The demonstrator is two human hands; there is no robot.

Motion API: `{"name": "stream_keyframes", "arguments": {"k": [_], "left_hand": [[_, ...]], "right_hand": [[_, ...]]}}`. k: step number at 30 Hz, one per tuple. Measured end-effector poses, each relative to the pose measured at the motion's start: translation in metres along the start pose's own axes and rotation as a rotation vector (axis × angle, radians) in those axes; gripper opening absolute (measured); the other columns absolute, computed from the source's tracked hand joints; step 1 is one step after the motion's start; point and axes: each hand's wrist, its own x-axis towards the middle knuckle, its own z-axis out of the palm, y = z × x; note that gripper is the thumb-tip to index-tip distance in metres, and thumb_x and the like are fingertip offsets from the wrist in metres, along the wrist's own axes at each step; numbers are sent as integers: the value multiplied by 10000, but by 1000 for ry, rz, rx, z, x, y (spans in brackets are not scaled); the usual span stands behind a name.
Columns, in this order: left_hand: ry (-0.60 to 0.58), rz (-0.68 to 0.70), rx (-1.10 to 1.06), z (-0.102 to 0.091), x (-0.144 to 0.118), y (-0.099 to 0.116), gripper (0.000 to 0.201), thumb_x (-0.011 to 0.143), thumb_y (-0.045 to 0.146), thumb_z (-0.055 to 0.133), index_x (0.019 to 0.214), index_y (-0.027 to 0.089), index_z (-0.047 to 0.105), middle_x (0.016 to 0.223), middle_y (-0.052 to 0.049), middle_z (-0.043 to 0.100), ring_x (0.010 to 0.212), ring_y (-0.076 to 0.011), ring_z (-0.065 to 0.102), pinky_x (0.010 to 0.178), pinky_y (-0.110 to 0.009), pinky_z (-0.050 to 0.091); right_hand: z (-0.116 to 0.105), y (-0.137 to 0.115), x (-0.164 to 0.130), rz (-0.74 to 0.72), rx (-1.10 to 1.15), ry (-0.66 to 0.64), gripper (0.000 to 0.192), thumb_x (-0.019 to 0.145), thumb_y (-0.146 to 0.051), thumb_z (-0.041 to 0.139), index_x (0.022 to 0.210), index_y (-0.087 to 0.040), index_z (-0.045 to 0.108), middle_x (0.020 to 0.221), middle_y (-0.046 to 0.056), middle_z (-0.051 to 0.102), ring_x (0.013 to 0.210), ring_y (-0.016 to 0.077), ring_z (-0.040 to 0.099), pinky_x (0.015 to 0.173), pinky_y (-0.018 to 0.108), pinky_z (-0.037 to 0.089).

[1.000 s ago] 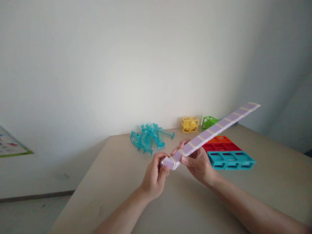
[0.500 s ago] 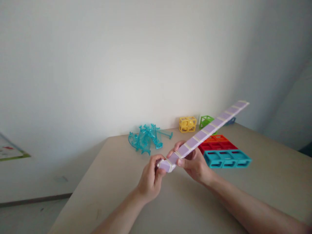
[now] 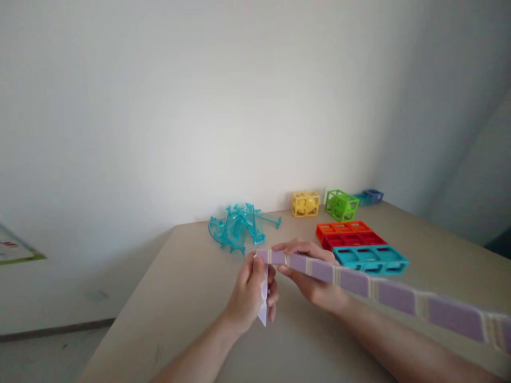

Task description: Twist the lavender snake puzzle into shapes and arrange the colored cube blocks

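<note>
A long strip of lilac square tiles [image 3: 383, 292] runs from my hands toward the lower right edge of the picture, above my right forearm. My right hand [image 3: 309, 276] grips the strip close to its left end. My left hand [image 3: 251, 292] pinches the end tile [image 3: 263, 300], which is folded down and hangs nearly upright from the strip. Both hands hover over the beige table [image 3: 191, 298].
Behind my hands lie a pile of clear turquoise plastic pieces [image 3: 237, 229], a flat block of orange, red and teal frames [image 3: 361, 247], a yellow cube [image 3: 305, 204], a green cube [image 3: 340, 205] and a blue frame [image 3: 370, 196] by the white wall.
The strip's far end has swung from up and right, over the coloured frames, down toward me at the lower right. The end tile in my left hand has folded downward.
</note>
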Motion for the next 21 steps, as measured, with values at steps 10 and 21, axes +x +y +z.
{"name": "stream_keyframes", "arguments": {"k": [10, 21], "left_hand": [[-91, -186, -354, -4, 1, 16, 272, 830, 400, 641, 832, 141, 557, 739, 7, 525, 484, -56, 496, 406, -175, 447], [-337, -362, -417, -17, 0, 28, 154, 879, 270, 528, 921, 131, 580, 744, 5, 434, 425, -23, 293, 334, -134, 196]], "right_hand": [[-1, 5, 2, 294, 11, -130, 332, 869, -369, 621, 1148, -191, 646, 976, 81, 729, 876, 235, 687, 772, 343, 556], [-6, 16, 2, 305, 347, 2, 288, 801, -434, 683, 958, -194, 702, 908, 85, 716, 841, 269, 650, 726, 376, 501]]}}
